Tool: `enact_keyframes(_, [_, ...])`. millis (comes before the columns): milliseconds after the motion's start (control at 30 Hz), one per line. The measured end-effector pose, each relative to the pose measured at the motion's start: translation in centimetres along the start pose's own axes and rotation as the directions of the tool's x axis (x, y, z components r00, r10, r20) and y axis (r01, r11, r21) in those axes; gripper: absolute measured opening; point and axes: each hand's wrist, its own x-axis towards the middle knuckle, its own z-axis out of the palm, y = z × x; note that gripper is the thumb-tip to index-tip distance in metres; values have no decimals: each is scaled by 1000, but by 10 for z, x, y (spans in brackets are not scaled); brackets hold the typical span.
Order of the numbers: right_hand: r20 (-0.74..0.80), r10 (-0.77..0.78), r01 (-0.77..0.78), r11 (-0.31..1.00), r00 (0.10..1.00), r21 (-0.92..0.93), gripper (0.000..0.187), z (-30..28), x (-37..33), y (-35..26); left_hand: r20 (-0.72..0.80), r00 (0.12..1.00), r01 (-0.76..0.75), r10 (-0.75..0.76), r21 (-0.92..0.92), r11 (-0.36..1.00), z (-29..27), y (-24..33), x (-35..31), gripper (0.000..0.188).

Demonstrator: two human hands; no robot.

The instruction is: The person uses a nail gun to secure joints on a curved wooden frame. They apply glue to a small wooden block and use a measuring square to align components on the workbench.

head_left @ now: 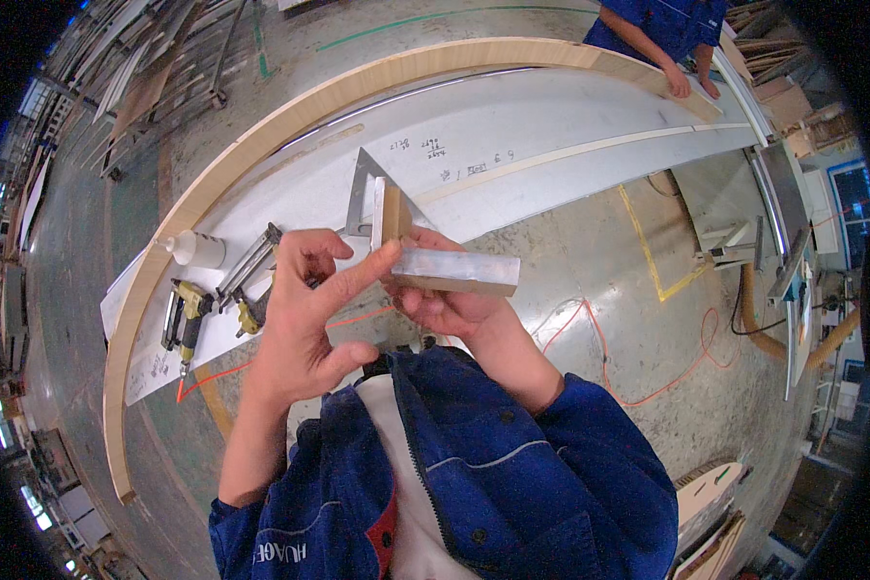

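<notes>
My right hand (445, 302) grips an L-shaped corner piece (459, 268) from below and behind. One leg of the piece points away from me and the other to the right. Its faces are partly pale and shiny, partly wood-coloured. My left hand (304, 304) is at the piece's corner, an extended finger touching it. The thumb of that hand stands apart and other fingers are curled. Just beyond the piece, a grey triangular set square (362, 193) stands on the white sheet (309, 188). The set square is partly hidden behind the piece.
A long curved wooden strip (251, 135) arcs around the sheet's far and left sides. Left of my hands are a white squeeze bottle (199, 249), a nail gun (189, 314) and another tool (248, 266). An orange hose (599, 338) trails behind. A co-worker (652, 34) touches the strip's far-right end.
</notes>
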Motion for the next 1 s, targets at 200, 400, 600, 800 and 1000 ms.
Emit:
enact_keyframes(200, [-93, 6, -5, 1000, 996, 11, 36, -2, 3, 3, -66, 998, 16, -22, -93, 996, 1, 0, -7, 84])
enact_keyframes(400, [-80, -25, 25, 1000, 996, 0, 37, -3, 2, 4, -54, 997, 42, -46, -65, 997, 1, 1, 0, 84])
enact_keyframes(600, [-46, -47, 48, 998, 998, 32, 36, -7, 1, 4, -103, 991, -91, 80, -106, 990, 1, -7, -11, 82])
enact_keyframes(800, [-74, -52, 53, 999, 996, 12, 37, -9, 0, 4, -167, 984, -59, 57, -7, 998, 2, -4, 2, 89])
enact_keyframes(1000, [-40, -34, 34, 999, 999, 12, 40, -8, 0, 1, -161, 987, -5, -17, -139, 990, 14, 7, 5, 105])
